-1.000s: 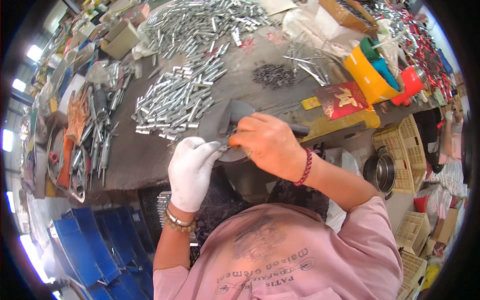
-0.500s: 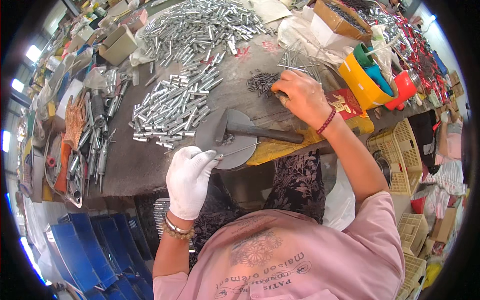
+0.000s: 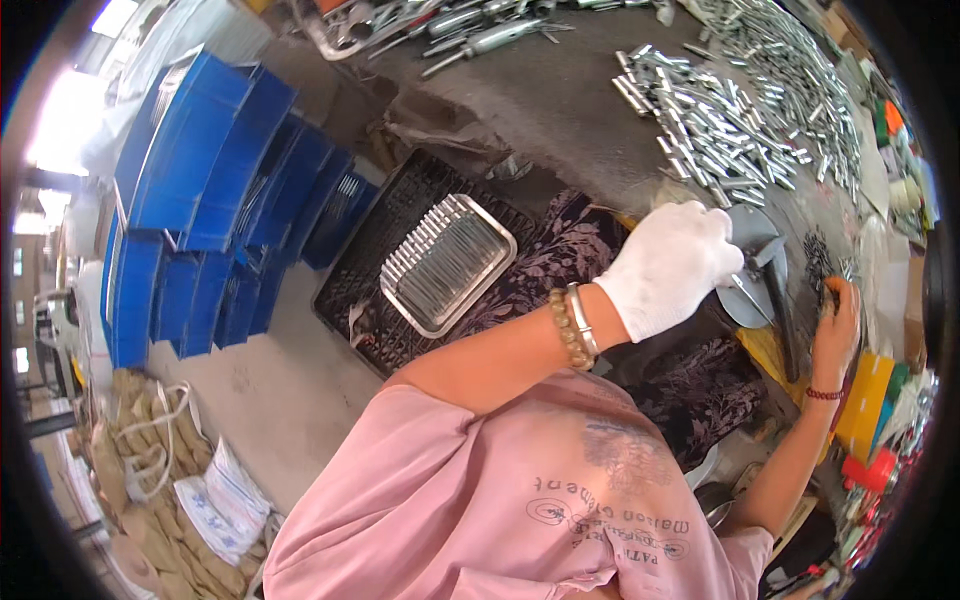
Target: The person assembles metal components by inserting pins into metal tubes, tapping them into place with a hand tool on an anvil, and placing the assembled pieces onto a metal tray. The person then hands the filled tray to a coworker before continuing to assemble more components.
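My left hand (image 3: 680, 268), in a white glove, is closed around a thin metal rod (image 3: 752, 300). The rod's free end reaches over a round grey metal plate (image 3: 742, 308) on the bench. Across that plate lies a hammer (image 3: 783, 310) with a dark handle. My bare right hand (image 3: 836, 325) is beside a small heap of dark metal pieces (image 3: 818, 255). Its fingers are pinched together, and anything between them is too small to make out. A large pile of silvery metal tubes (image 3: 720, 130) lies beyond the plate.
Left of my lap, a metal tray (image 3: 508, 240) of rods rests on a black crate (image 3: 345, 290). Blue bins (image 3: 205, 150) are stacked farther left. Metal tools (image 3: 490, 38) lie on the far bench. A yellow box (image 3: 864, 405) and red bottle (image 3: 872, 470) stand beyond my right arm.
The view has swung left, bringing the tray and blue bins into sight. My left hand still grips the rod. My right hand remains by the dark pieces, its fingers still pinched.
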The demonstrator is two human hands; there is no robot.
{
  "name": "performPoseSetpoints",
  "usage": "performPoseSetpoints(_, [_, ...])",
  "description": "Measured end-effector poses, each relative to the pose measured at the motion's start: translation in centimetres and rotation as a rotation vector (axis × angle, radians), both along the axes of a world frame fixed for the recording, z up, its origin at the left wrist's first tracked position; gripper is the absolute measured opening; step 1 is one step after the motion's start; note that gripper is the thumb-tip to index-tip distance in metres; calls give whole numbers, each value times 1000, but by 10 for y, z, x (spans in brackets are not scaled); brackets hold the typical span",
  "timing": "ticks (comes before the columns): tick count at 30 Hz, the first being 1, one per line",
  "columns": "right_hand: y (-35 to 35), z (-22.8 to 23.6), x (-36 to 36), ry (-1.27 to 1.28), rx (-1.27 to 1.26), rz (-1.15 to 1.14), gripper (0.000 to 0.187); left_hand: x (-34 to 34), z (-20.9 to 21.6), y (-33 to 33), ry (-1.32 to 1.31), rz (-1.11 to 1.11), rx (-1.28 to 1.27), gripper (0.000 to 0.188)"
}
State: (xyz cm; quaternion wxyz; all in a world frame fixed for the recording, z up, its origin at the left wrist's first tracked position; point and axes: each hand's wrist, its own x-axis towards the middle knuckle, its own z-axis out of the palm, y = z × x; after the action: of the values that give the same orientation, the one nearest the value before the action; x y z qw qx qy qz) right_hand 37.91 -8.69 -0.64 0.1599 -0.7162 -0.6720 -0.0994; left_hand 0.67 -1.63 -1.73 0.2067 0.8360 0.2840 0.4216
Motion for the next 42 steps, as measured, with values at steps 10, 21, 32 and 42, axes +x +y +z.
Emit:
performPoseSetpoints(10, [8, 5, -6, 69, -127, 0, 28, -3, -5, 0, -18, 4, -1, 13])
performPoseSetpoints(21, [-5, 6, -4, 197, -7, -160, 24, 11, -2, 2, 21, -5, 37, 12])
performPoseSetpoints(32, [-13, 59, -173, 700, -58, 236, 53, -7, 11, 4, 138, -54, 36, 16])
performPoseSetpoints(42, [-3, 44, -173, 784, -54, 303, 68, 0, 16, 4, 191, -42, 29, 18])
